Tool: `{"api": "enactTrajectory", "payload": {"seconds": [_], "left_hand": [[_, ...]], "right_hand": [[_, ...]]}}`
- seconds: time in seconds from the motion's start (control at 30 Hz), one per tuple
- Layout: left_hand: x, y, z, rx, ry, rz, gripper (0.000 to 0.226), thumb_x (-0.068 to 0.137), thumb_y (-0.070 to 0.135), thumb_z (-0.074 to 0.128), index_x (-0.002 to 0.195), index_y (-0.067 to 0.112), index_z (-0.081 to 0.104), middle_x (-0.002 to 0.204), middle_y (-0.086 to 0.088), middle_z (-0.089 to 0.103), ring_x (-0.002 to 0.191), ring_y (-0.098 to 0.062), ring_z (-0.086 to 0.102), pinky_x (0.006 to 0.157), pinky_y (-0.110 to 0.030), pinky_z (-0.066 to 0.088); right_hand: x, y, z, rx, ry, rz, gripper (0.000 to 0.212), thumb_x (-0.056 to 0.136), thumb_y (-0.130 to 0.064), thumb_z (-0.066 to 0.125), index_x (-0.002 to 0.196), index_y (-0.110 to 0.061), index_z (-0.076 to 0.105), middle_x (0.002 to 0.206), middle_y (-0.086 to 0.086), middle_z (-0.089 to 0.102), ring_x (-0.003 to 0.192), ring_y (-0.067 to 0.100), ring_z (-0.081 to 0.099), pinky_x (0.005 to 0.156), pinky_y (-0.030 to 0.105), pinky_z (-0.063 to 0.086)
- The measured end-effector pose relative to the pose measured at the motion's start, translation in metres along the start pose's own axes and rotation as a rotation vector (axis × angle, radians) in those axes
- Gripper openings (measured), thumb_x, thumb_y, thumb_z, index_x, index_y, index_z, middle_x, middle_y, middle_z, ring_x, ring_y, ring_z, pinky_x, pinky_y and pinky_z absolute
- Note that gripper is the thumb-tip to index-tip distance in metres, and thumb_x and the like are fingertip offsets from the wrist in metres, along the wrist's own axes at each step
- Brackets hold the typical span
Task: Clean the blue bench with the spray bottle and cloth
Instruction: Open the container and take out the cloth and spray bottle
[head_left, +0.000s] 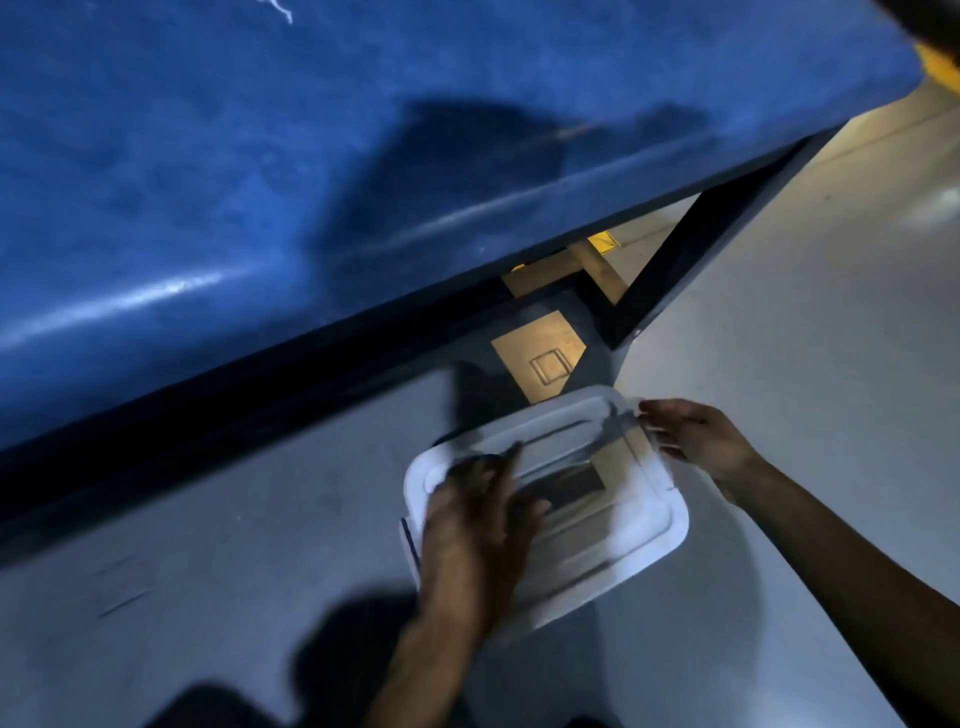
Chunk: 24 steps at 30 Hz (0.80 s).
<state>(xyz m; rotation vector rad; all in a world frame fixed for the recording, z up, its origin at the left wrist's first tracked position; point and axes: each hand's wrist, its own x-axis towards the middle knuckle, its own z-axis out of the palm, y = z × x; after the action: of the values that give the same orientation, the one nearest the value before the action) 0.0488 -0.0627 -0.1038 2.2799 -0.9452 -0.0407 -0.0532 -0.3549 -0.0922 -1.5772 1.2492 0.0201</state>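
Head view: blue bench (311, 156) far, left. Spray bottle, cloth unseen. White lidded box (613, 525) on floor; left hand (467, 525) flat on lid, fingers released; right hand (696, 436) fingers grasping its far-right corner.

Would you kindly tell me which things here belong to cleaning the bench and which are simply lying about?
Job in hand:
blue bench
left hand and right hand, both on the white lidded box
No spray bottle or cloth in view.

Lying about:
tan boards under the bench
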Motion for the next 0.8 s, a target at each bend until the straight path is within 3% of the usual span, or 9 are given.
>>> {"api": "enactTrajectory", "payload": {"seconds": [0.07, 0.17, 0.27, 0.3, 0.43, 0.53, 0.63, 0.7, 0.8], "left_hand": [[0.003, 0.011, 0.022, 0.060, -0.146, 0.186, 0.043, 0.095, 0.041, 0.063, 0.134, 0.022, 0.064, 0.126, -0.003, 0.069, 0.116, -0.029, 0.062, 0.093, -0.050, 0.057], [0.002, 0.013, 0.035, 0.100, -0.169, 0.217, 0.029, 0.094, 0.026, 0.063, 0.122, 0.019, 0.069, 0.122, -0.005, 0.068, 0.112, -0.033, 0.065, 0.089, -0.045, 0.054], [0.000, 0.026, 0.029, 0.256, -0.184, 0.210, 0.027, 0.090, 0.012, 0.057, 0.115, 0.014, 0.066, 0.119, -0.010, 0.065, 0.111, -0.035, 0.065, 0.090, -0.046, 0.054], [-0.002, 0.030, 0.028, 0.284, -0.220, 0.196, 0.029, 0.092, 0.009, 0.049, 0.115, 0.013, 0.066, 0.119, -0.011, 0.066, 0.111, -0.034, 0.067, 0.091, -0.045, 0.056], [-0.005, 0.030, 0.013, 0.170, -0.255, 0.140, 0.047, 0.097, 0.003, 0.031, 0.127, 0.007, 0.067, 0.126, -0.012, 0.070, 0.105, -0.031, 0.072, 0.082, -0.040, 0.060], [0.000, 0.020, -0.016, 0.083, -0.096, 0.167, 0.031, 0.093, 0.010, 0.062, 0.124, 0.012, 0.062, 0.122, -0.009, 0.064, 0.097, -0.030, 0.069, 0.070, -0.037, 0.055], [-0.008, -0.011, -0.059, -0.129, -0.034, 0.033, 0.035, 0.096, 0.023, 0.060, 0.129, 0.026, 0.052, 0.124, 0.009, 0.051, 0.113, -0.011, 0.054, 0.101, -0.026, 0.047], [-0.023, -0.036, -0.087, -0.118, -0.002, -0.058, 0.035, 0.101, 0.029, 0.045, 0.132, 0.016, 0.054, 0.129, -0.002, 0.053, 0.121, -0.019, 0.053, 0.109, -0.030, 0.039], [-0.054, -0.085, -0.113, -0.070, 0.169, -0.207, 0.042, 0.098, 0.029, 0.047, 0.121, -0.003, 0.060, 0.119, -0.020, 0.058, 0.112, -0.036, 0.055, 0.104, -0.043, 0.041]], "right_hand": [[-0.003, -0.012, 0.007, 0.009, -0.016, -0.042, 0.023, 0.104, -0.010, 0.049, 0.103, -0.017, 0.071, 0.113, 0.011, 0.071, 0.100, 0.028, 0.065, 0.090, 0.036, 0.049], [-0.005, -0.023, 0.016, -0.014, -0.003, -0.093, 0.026, 0.104, -0.018, 0.051, 0.102, 0.002, 0.069, 0.101, 0.017, 0.069, 0.087, 0.029, 0.059, 0.079, 0.037, 0.046], [-0.006, -0.024, 0.020, -0.079, 0.007, -0.076, 0.062, 0.084, -0.071, 0.060, 0.094, -0.011, 0.073, 0.100, 0.021, 0.074, 0.088, 0.036, 0.066, 0.089, 0.046, 0.051], [-0.005, -0.025, 0.019, -0.071, 0.004, -0.066, 0.066, 0.081, -0.076, 0.057, 0.095, -0.014, 0.073, 0.102, 0.017, 0.075, 0.093, 0.035, 0.068, 0.095, 0.047, 0.051], [-0.009, -0.033, 0.008, 0.026, 0.057, -0.015, 0.049, 0.103, -0.053, 0.042, 0.114, -0.013, 0.068, 0.109, 0.007, 0.072, 0.096, 0.025, 0.067, 0.105, 0.046, 0.047], [-0.010, -0.036, -0.002, 0.072, 0.073, 0.018, 0.055, 0.104, -0.055, 0.035, 0.122, -0.012, 0.066, 0.115, 0.007, 0.072, 0.098, 0.023, 0.068, 0.108, 0.045, 0.046], [-0.010, -0.034, -0.002, 0.060, 0.074, 0.037, 0.057, 0.104, -0.055, 0.034, 0.125, -0.012, 0.064, 0.118, 0.008, 0.072, 0.107, 0.027, 0.068, 0.109, 0.048, 0.045], [-0.011, -0.036, 0.001, 0.027, 0.061, 0.024, 0.055, 0.104, -0.054, 0.036, 0.124, -0.011, 0.064, 0.116, 0.007, 0.073, 0.101, 0.026, 0.068, 0.109, 0.048, 0.045], [-0.012, -0.042, 0.004, -0.052, 0.025, -0.017, 0.052, 0.102, -0.056, 0.039, 0.121, -0.014, 0.065, 0.117, 0.007, 0.072, 0.101, 0.026, 0.068, 0.107, 0.049, 0.045]]}}
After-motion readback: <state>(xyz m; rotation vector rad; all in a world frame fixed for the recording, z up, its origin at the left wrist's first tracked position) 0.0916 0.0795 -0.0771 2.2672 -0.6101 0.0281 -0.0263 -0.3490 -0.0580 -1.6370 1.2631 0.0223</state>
